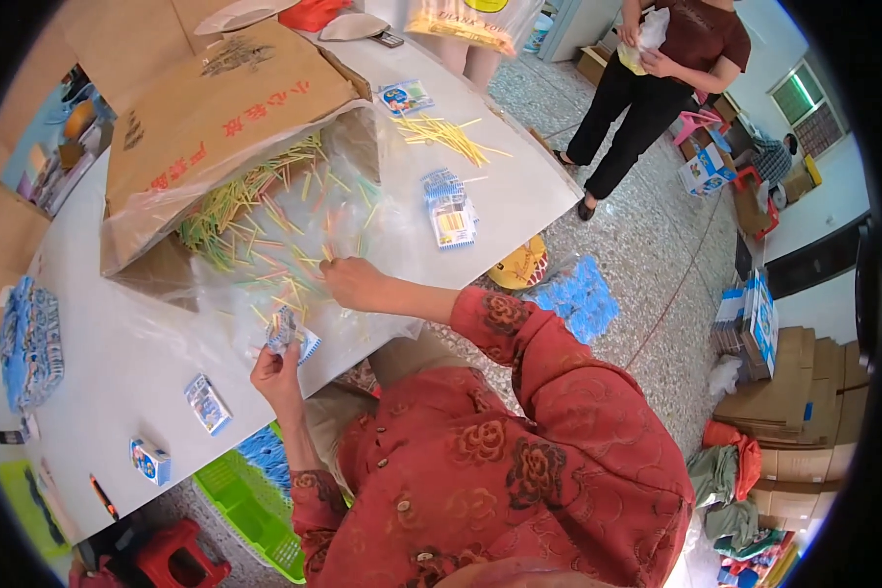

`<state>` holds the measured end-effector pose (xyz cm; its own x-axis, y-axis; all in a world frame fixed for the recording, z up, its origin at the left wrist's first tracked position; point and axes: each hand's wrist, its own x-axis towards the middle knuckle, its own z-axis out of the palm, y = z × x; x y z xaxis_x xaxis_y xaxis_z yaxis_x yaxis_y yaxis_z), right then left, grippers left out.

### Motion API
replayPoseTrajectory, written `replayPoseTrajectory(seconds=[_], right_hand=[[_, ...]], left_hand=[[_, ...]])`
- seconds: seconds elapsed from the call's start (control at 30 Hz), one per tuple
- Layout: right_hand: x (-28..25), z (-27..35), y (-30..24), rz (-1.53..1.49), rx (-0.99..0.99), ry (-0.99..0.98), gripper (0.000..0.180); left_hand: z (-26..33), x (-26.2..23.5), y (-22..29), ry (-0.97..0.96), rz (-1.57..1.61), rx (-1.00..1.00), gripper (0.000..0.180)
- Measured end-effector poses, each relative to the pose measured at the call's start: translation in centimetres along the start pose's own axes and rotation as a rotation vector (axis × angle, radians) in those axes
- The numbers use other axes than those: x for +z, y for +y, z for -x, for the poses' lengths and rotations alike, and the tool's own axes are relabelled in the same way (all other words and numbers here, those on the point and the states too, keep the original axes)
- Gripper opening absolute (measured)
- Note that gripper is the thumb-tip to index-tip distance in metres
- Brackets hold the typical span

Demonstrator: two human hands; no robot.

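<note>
My left hand (pixel 278 376) grips a small blue-and-white packet (pixel 282 329) at the table's near edge. Just beyond it, thin yellow and orange sticks lie loose on clear plastic. My right hand (pixel 355 284) reaches across to the mouth of a large cardboard box (pixel 235 103) lying on its side. Its fingers are pinched together among scattered sticks; what they hold is too small to make out. Inside the plastic-lined box is a heap of thin green, yellow and pink sticks (pixel 255 201). Another blue-and-white packet, partly hidden, lies beneath my left hand's packet.
Blue-and-white packets (pixel 208 404) lie on the white table (pixel 118 343), with more packets (pixel 451 218) and yellow sticks (pixel 451 135) at right. A green basket (pixel 255 510) and red stool (pixel 181 557) stand below. One person (pixel 691 49) stands beyond the table; another holds a bag (pixel 475 22).
</note>
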<state>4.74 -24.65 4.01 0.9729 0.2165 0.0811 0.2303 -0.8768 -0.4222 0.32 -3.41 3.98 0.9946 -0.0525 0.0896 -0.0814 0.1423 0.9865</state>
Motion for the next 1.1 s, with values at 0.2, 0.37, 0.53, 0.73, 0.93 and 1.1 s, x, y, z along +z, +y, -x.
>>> replayPoseTrajectory(seconds=[0.2,0.37,0.53,0.73,0.93,1.1], right_hand=[[0.7,0.8,1.4,-0.157,-0.086,0.174,0.016],[0.3,2.2,1.9,-0.299,-0.101,0.158,0.014],[0.6,3.3,2.4,-0.281,-0.241,0.277,0.014],[-4.1,3.5,1.7,-0.752,-0.022,0.315,0.012],[-10.9,4.0,-3.3,-0.996,-0.138,0.301,0.011],[-10.4,4.2,-5.1,-0.583,-0.414,0.351,0.014]], left_hand=[[0.0,0.6,0.3,-0.003,-0.009,-0.012,0.01],[0.1,-0.1,-0.3,-0.055,-0.032,-0.016,0.019],[0.3,0.8,0.4,-0.053,-0.058,-0.009,0.008],[0.4,1.7,1.4,-0.111,-0.145,-0.007,0.008],[0.4,2.5,1.2,-0.155,-0.041,-0.017,0.008],[0.6,2.9,1.0,-0.154,-0.078,-0.01,0.007]])
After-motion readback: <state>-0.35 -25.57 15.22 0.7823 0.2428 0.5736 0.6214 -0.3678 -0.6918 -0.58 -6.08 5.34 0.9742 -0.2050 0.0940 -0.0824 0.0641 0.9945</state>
